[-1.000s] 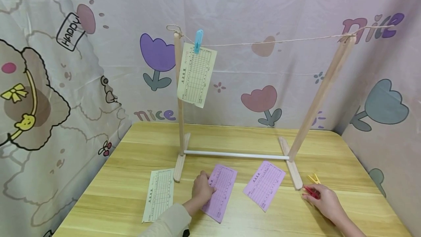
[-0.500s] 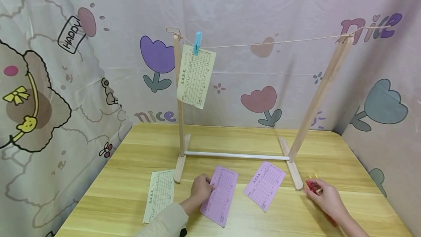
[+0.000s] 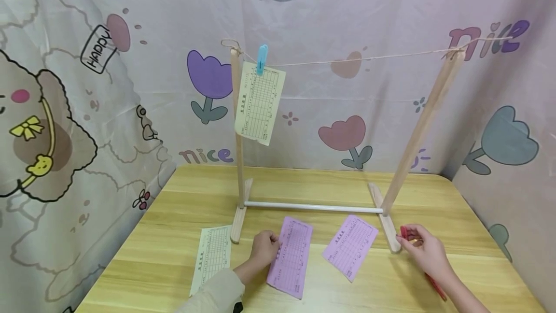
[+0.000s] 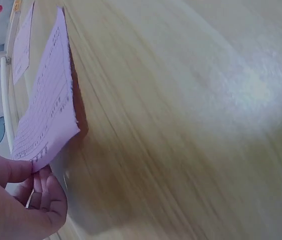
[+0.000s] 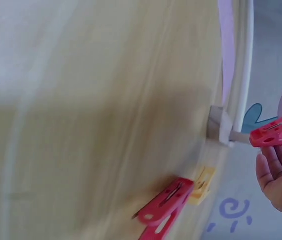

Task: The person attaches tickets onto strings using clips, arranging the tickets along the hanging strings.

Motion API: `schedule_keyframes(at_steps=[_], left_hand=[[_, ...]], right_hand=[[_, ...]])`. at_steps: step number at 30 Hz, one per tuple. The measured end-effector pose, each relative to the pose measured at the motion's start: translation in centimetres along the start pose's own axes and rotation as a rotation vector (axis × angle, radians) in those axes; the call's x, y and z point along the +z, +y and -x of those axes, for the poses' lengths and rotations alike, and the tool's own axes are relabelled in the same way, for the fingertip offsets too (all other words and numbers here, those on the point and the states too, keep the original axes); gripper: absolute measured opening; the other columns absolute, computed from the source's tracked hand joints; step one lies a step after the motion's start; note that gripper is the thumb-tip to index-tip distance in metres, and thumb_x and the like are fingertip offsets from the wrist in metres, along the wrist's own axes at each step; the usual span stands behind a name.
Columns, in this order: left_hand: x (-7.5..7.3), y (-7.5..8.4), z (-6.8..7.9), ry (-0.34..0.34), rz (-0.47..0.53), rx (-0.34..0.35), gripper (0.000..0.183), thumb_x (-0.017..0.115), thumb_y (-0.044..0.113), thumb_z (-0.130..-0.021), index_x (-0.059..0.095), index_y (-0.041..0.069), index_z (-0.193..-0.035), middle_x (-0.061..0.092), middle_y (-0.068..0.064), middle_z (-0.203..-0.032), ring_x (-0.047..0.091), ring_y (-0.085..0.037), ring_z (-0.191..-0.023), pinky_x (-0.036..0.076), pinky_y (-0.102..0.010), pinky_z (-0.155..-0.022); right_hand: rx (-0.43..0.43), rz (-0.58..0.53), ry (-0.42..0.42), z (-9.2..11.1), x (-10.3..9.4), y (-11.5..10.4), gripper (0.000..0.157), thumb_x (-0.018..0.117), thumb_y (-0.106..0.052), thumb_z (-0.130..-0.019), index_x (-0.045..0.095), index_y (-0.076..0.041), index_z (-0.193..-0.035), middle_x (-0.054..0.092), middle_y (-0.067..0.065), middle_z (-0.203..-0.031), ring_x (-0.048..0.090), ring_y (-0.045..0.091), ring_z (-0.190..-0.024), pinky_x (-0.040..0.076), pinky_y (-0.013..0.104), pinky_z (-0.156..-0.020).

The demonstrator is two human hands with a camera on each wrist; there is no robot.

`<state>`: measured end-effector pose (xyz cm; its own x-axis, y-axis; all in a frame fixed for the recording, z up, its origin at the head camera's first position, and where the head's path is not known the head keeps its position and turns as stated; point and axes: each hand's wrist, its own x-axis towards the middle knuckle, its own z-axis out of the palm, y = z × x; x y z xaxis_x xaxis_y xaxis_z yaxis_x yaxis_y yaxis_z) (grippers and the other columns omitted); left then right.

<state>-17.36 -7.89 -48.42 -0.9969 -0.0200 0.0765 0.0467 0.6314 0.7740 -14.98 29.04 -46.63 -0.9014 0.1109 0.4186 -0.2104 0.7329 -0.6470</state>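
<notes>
My left hand [image 3: 263, 248] pinches the left edge of a purple printed slip [image 3: 291, 257] between thumb and fingers. In the left wrist view that slip [image 4: 51, 95] tilts up off the table, with a shadow under it. My right hand [image 3: 429, 252] grips a red clothespin [image 5: 273, 132] by its end, raised above the table near the stand's right foot. A second red clothespin [image 5: 167, 205] and a yellow clothespin [image 5: 202, 185] lie on the table below that hand. A blue clothespin [image 3: 262, 60] fastens a pale green slip [image 3: 260, 105] to the string at the left.
A wooden stand with a left post [image 3: 240, 168], a right post [image 3: 421, 134] and a white crossbar [image 3: 312, 207] carries the string [image 3: 360, 59]. Another purple slip [image 3: 351, 247] lies right of centre and a pale green slip [image 3: 212, 257] lies at the left on the wooden table [image 3: 143, 245].
My right hand has picked up the red clothespin and raised it slightly, turning it upright. The left hand keeps its pinch on the purple slip, which has shifted only a little.
</notes>
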Motion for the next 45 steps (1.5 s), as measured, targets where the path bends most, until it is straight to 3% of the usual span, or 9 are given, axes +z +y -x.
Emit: schedule_keyframes(at_steps=[9, 14, 18, 22, 27, 30, 33, 40, 45], left_hand=[[0.0, -0.6, -0.2, 0.029, 0.038, 0.086, 0.004, 0.066, -0.006, -0.075, 0.063, -0.004, -0.073, 0.056, -0.006, -0.063, 0.045, -0.007, -0.057, 0.04, -0.017, -0.05], [-0.2, -0.9, -0.6, 0.036, 0.093, 0.156, 0.003, 0.062, -0.007, -0.077, 0.063, -0.006, -0.074, 0.059, -0.008, -0.066, 0.046, -0.005, -0.059, 0.043, -0.016, -0.052], [-0.3, -0.8, -1.0, 0.015, 0.148, 0.166, 0.004, 0.064, -0.002, -0.08, 0.064, -0.006, -0.079, 0.061, -0.01, -0.07, 0.047, -0.005, -0.062, 0.045, -0.015, -0.054], [-0.3, -0.5, -1.5, -0.001, 0.19, 0.146, 0.007, 0.065, 0.002, -0.082, 0.065, -0.005, -0.083, 0.062, -0.01, -0.073, 0.048, -0.005, -0.063, 0.045, -0.015, -0.056], [-0.4, 0.1, -1.9, -0.021, 0.254, 0.091, 0.01, 0.064, 0.005, -0.084, 0.065, -0.006, -0.085, 0.062, -0.01, -0.074, 0.048, -0.007, -0.065, 0.044, -0.014, -0.055], [-0.6, 0.5, -2.2, -0.034, 0.295, 0.069, 0.012, 0.064, 0.006, -0.084, 0.064, -0.006, -0.086, 0.062, -0.011, -0.076, 0.049, -0.008, -0.065, 0.045, -0.014, -0.055], [-0.8, 0.8, -2.5, -0.046, 0.319, 0.059, 0.015, 0.064, 0.008, -0.085, 0.064, -0.007, -0.089, 0.063, -0.012, -0.078, 0.051, -0.009, -0.066, 0.047, -0.014, -0.056], [-1.4, 1.5, -3.6, -0.029, 0.382, 0.075, 0.015, 0.064, 0.009, -0.086, 0.065, -0.005, -0.09, 0.064, -0.014, -0.082, 0.055, -0.009, -0.068, 0.053, -0.016, -0.062], [-1.9, 2.2, -4.1, 0.01, 0.423, 0.071, 0.017, 0.064, 0.008, -0.086, 0.064, -0.008, -0.089, 0.064, -0.016, -0.081, 0.055, -0.006, -0.066, 0.054, -0.018, -0.063]], right_hand=[[0.05, -0.046, 0.04, -0.9, 0.1, -1.3, 0.032, 0.07, -0.002, -0.078, 0.062, 0.012, -0.105, 0.067, 0.022, -0.085, 0.047, -0.018, -0.068, 0.042, 0.003, -0.058], [0.07, -0.089, 0.019, -1.4, 0.2, -2.1, 0.03, 0.069, -0.003, -0.079, 0.061, 0.011, -0.104, 0.066, 0.023, -0.087, 0.048, -0.017, -0.07, 0.043, 0.003, -0.06], [0.087, -0.109, -0.012, -1.8, 0.4, -2.7, 0.027, 0.068, -0.003, -0.08, 0.06, 0.009, -0.103, 0.066, 0.021, -0.087, 0.049, -0.015, -0.069, 0.044, 0.005, -0.061], [0.093, -0.128, -0.028, -2.3, 0.3, -3.3, 0.027, 0.068, -0.005, -0.081, 0.058, 0.008, -0.102, 0.067, 0.011, -0.082, 0.05, -0.013, -0.069, 0.045, 0.007, -0.061], [0.066, -0.187, -0.022, -3.0, 0.0, -4.0, 0.028, 0.067, -0.006, -0.083, 0.056, 0.008, -0.105, 0.06, -0.013, -0.08, 0.05, -0.013, -0.074, 0.046, 0.006, -0.064], [0.047, -0.206, -0.022, -3.5, -0.1, -4.5, 0.028, 0.066, -0.007, -0.084, 0.056, 0.007, -0.106, 0.056, -0.019, -0.083, 0.05, -0.014, -0.077, 0.045, 0.006, -0.066], [0.039, -0.191, -0.024, -4.0, -0.2, -5.2, 0.028, 0.066, -0.009, -0.085, 0.057, 0.006, -0.107, 0.056, -0.016, -0.084, 0.049, -0.014, -0.077, 0.045, 0.005, -0.067], [0.006, -0.156, -0.036, -5.2, -0.7, -7.1, 0.029, 0.066, -0.013, -0.086, 0.058, 0.004, -0.108, 0.062, 0.009, -0.091, 0.05, -0.011, -0.077, 0.045, 0.006, -0.067], [-0.07, -0.134, -0.028, -5.9, -0.7, -8.1, 0.028, 0.067, -0.012, -0.085, 0.059, 0.003, -0.107, 0.063, 0.013, -0.091, 0.049, -0.012, -0.077, 0.044, 0.005, -0.068]])
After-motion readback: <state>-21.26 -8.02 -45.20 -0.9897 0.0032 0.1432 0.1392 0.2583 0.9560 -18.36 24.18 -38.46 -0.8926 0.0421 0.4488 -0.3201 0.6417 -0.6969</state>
